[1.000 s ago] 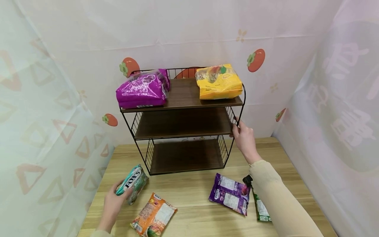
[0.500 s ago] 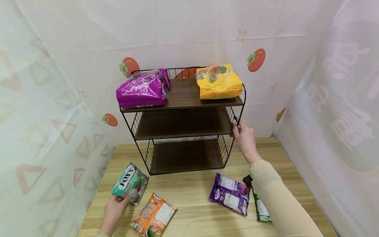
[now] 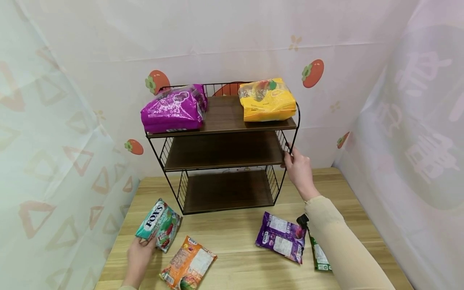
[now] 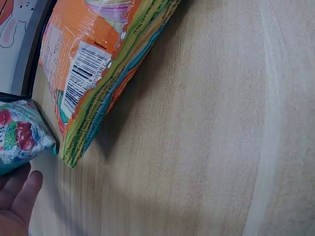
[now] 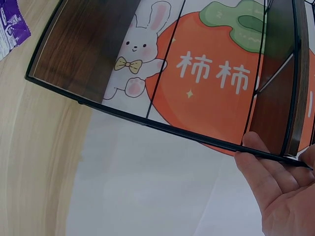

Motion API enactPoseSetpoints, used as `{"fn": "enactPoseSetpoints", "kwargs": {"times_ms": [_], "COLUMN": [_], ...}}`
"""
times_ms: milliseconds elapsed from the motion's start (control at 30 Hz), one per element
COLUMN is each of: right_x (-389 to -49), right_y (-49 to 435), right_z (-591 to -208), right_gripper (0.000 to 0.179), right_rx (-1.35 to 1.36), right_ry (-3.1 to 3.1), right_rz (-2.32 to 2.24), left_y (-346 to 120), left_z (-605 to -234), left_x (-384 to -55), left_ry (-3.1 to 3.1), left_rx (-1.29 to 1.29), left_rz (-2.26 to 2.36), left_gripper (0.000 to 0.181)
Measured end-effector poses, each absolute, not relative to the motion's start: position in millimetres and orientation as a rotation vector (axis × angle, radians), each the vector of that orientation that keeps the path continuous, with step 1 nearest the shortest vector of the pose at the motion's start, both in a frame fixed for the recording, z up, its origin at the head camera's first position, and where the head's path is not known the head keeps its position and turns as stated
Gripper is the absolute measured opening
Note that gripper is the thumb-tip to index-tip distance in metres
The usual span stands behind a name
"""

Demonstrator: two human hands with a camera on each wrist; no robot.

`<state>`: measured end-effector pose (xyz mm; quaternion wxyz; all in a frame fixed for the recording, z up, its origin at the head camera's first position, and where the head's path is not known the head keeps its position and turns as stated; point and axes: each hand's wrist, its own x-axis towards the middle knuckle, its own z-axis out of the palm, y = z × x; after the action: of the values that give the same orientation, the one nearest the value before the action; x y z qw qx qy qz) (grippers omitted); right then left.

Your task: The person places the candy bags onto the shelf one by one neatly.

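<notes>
A teal FOX'S candy bag (image 3: pixel 167 226) is in my left hand (image 3: pixel 139 254), pinched at its lower left edge beside the rack's front left foot. Its printed front faces up, and it leans at a slant. In the left wrist view, two fingers (image 4: pixel 28 194) show below the same bag (image 4: pixel 22 132). My right hand (image 3: pixel 300 171) grips the right side of a three-tier shelf rack (image 3: pixel 224 149) at the middle shelf. The right wrist view shows those fingers (image 5: pixel 263 182) round the black side wire (image 5: pixel 162 128).
On the top shelf sit a magenta bag (image 3: pixel 174 110) and a yellow bag (image 3: pixel 268 106). An orange bag (image 3: pixel 189 264) lies on the wooden table (image 3: pixel 235 249) near my left hand. A purple bag (image 3: pixel 282 237) and a green bag (image 3: pixel 320 255) lie at right, the green partly under my sleeve.
The teal bag has turned so that its front faces up more fully. My left hand has shifted to the bag's lower left edge. My right hand stays put on the rack.
</notes>
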<state>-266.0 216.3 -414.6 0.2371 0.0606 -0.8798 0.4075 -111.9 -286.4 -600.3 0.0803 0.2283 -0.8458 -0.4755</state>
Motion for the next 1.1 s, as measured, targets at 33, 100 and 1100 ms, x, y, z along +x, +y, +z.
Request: {"fn": "enactPoseSetpoints", "kwargs": {"times_ms": [33, 100, 1100], "right_x": [-266, -266, -266], "right_y": [216, 216, 216], "right_z": [-415, -414, -416], "right_gripper": [0.043, 0.043, 0.041], "right_rx": [0.165, 0.162, 0.173], "right_ry": [-2.411, -2.411, -2.395], "right_rz": [1.117, 1.117, 1.111], "left_y": [-286, -286, -273], "left_z": [-600, -598, -549], "left_x": [-112, -112, -125], "left_ry": [-2.496, -2.447, -2.253], "left_rx": [0.689, 0.692, 0.795], "left_rz": [-1.436, -1.453, -1.483], "left_gripper": [0.045, 0.044, 0.043]}}
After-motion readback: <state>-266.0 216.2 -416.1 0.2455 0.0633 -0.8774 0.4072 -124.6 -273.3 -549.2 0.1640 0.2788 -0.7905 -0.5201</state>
